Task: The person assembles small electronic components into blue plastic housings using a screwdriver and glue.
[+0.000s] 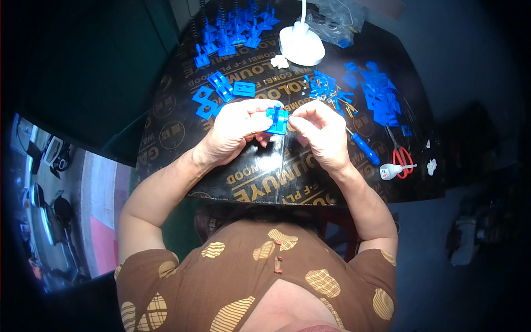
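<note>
Between thumb and fingers, my left hand [239, 126] grips a small blue plastic base [276, 123] with an upright post, above the near part of the dark table. Close by its right edge, my right hand [321, 130] has thumb and forefinger pinched together; whatever they hold is too small to make out. Several flat blue plastic plates [244, 89] lie just beyond my left hand. Past my right hand lies a pile of thin blue pins [323, 86]. A screwdriver with a blue handle [365, 148] rests to the right of my right wrist.
Blue assemblies with black springs [227, 47] stand at the far left of the black printed table [221, 180]. A white lamp base [301, 47] stands at the back. On the right are blue parts [380, 97], red-handled scissors [406, 157] and a small white bottle [389, 171].
</note>
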{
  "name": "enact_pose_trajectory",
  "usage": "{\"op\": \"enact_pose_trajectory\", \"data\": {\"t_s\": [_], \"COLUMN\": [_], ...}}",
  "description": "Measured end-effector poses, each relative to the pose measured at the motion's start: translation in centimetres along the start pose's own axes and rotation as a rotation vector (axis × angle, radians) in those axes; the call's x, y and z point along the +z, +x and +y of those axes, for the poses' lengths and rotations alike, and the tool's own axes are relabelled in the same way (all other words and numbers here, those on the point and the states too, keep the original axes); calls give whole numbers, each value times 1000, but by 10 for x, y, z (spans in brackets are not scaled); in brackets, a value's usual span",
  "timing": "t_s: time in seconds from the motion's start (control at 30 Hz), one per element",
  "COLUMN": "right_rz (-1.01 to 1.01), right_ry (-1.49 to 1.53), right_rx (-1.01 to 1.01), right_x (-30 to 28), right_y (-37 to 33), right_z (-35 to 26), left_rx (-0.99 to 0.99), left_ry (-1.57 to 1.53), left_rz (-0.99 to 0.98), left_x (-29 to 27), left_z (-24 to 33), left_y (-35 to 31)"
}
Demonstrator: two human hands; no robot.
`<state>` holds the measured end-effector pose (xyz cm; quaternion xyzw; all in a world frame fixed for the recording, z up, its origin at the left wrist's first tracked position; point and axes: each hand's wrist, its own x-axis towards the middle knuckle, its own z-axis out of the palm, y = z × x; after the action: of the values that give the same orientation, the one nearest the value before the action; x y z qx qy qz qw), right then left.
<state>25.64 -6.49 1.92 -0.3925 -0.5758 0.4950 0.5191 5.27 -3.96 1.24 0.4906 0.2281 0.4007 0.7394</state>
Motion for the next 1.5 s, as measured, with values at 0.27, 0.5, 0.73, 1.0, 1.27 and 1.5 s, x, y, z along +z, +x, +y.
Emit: {"op": "enact_pose_trajectory", "data": {"t_s": [0.27, 0.5, 0.73, 1.0, 1.27, 1.5], "right_rz": [54, 128, 62, 44, 6, 28], "right_ry": [29, -244, -274, -256, -245, -252], "right_rx": [158, 46, 72, 53, 87, 49], "right_x": [-3, 1, 1, -1, -2, 0], "right_y": [3, 3, 1, 2, 2, 1], "right_z": [6, 15, 13, 16, 18, 18], "left_rx": [65, 44, 64, 48, 52, 42], "left_ry": [152, 380, 384, 379, 392, 422], "left_rz": [16, 107, 169, 112, 87, 110], "left_x": [-1, -2, -1, -2, -4, -1], "left_z": [-1, -7, -7, -6, -8, -6], "left_y": [-2, -1, -2, -1, -2, -2]}}
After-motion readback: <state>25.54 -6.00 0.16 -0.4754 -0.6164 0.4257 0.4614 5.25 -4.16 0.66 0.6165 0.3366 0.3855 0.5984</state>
